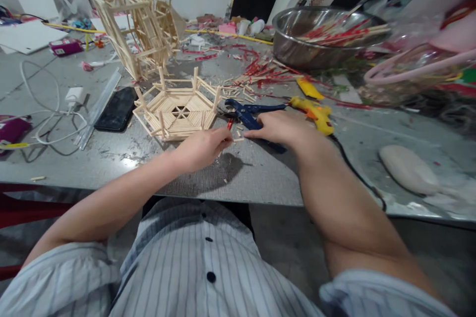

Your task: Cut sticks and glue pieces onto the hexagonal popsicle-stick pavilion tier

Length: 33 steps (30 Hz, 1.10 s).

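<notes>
My left hand (206, 148) is closed in a pinch near the table's front edge. A short wooden stick piece (238, 139) shows at its fingertips. To its right, my right hand (277, 128) is closed over the blue-handled cutting pliers (247, 118); part of the lower handle is hidden under the hand. The tool's jaws point left, towards a hexagonal frame of wooden sticks (174, 131) with short upright posts. That frame lies flat just beyond my left hand. A small red piece (230, 124) is between the frame and the pliers.
A yellow glue gun (316, 113) with a black cord lies beyond my right hand. A taller stick structure (137, 34) stands behind the frame. At the back right is a metal basin (297, 52) holding sticks. A black phone (116, 109) lies left, a white mouse-shaped object (407, 168) right.
</notes>
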Each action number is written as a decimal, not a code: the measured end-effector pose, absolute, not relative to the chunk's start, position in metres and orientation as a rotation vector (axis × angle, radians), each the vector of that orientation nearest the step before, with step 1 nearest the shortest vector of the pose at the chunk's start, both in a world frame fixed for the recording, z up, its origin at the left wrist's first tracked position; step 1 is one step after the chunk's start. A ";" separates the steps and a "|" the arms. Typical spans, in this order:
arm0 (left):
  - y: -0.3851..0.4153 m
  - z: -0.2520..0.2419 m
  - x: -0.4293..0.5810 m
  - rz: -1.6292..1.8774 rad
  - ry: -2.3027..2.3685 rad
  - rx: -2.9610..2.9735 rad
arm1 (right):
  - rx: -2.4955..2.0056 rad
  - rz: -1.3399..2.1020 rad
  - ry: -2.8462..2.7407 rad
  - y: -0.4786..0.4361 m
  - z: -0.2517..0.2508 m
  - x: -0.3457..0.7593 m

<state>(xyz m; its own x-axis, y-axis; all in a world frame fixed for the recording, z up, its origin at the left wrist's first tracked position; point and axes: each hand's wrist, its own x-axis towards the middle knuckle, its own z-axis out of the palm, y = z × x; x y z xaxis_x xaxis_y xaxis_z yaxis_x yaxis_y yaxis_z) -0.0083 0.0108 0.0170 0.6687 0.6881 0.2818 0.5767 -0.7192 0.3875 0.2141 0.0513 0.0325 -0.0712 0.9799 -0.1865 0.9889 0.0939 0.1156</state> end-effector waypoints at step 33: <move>0.022 0.013 -0.019 1.239 0.864 2.456 | 1.424 -2.135 3.504 0.025 0.023 0.211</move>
<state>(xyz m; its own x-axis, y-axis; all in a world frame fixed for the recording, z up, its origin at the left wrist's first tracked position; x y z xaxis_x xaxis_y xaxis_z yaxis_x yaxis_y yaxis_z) -0.0191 0.0221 0.0129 0.4602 0.6119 0.6433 0.3920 -0.7902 0.4711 0.2114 0.0251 0.0228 -0.2149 0.8184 0.5330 -0.0984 0.5248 -0.8455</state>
